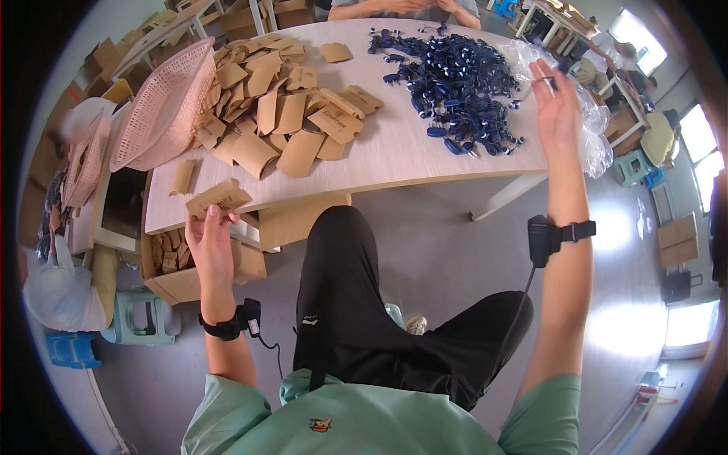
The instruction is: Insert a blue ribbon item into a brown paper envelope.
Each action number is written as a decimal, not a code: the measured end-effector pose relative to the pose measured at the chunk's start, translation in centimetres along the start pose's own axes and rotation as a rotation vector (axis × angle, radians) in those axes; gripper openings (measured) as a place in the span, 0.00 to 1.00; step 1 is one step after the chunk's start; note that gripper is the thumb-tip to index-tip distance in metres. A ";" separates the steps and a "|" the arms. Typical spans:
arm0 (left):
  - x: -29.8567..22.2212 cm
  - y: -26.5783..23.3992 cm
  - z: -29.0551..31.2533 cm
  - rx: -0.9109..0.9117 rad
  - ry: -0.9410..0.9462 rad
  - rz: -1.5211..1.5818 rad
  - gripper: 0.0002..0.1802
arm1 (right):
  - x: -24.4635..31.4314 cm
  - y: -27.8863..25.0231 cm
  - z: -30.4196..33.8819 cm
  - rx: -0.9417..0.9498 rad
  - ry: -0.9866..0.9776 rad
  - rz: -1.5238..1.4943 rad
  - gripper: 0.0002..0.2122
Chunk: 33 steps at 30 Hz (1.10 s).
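My left hand (211, 246) is at the table's near left edge, its thumb and fingers closed on a small brown cardboard pillow box (218, 197). My right hand (559, 121) is raised at the table's right side, beside a heap of dark blue corded pieces (466, 91) with pale tips. Between its fingertips is a small dark blue corded piece (550, 82), partly hidden by the fingers. A large pile of brown pillow boxes (277, 125) covers the left half of the table, several of them flattened or slightly curved.
A pink woven plastic basket (163, 106) stands left of the boxes on the pale table (402, 163). Clear plastic film (595, 129) lies at the right edge. Below the left end is an open carton (182, 284). Another person's hands (409, 6) show across the table.
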State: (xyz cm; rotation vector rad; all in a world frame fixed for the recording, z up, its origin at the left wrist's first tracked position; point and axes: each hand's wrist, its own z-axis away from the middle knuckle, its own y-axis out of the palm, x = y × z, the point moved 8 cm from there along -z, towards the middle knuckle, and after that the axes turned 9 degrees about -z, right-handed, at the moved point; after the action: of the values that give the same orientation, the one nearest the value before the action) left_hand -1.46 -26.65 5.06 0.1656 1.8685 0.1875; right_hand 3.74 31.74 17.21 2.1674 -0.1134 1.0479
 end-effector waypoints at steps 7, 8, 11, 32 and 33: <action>0.8 4.4 4.2 0.008 -0.197 0.118 0.17 | 4.0 3.1 6.5 0.086 0.121 -0.005 0.15; 0.6 6.5 4.6 0.135 -0.212 0.178 0.16 | 3.9 3.2 8.3 0.085 0.196 -0.003 0.17; 0.6 9.5 5.5 0.404 -0.205 0.328 0.18 | 1.6 5.1 14.9 0.250 0.397 -0.261 0.17; -0.9 21.5 14.4 0.775 0.024 -0.149 0.12 | -3.3 4.7 31.0 0.159 0.369 0.168 0.10; -1.0 21.5 14.4 0.722 0.065 -0.186 0.13 | -3.3 4.8 31.2 0.147 0.346 0.205 0.11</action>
State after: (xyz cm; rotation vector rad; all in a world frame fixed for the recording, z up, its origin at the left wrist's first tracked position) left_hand 13.03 -5.19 6.32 0.4783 1.9310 -0.6249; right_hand 20.12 7.67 4.65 2.0992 -0.1014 1.5769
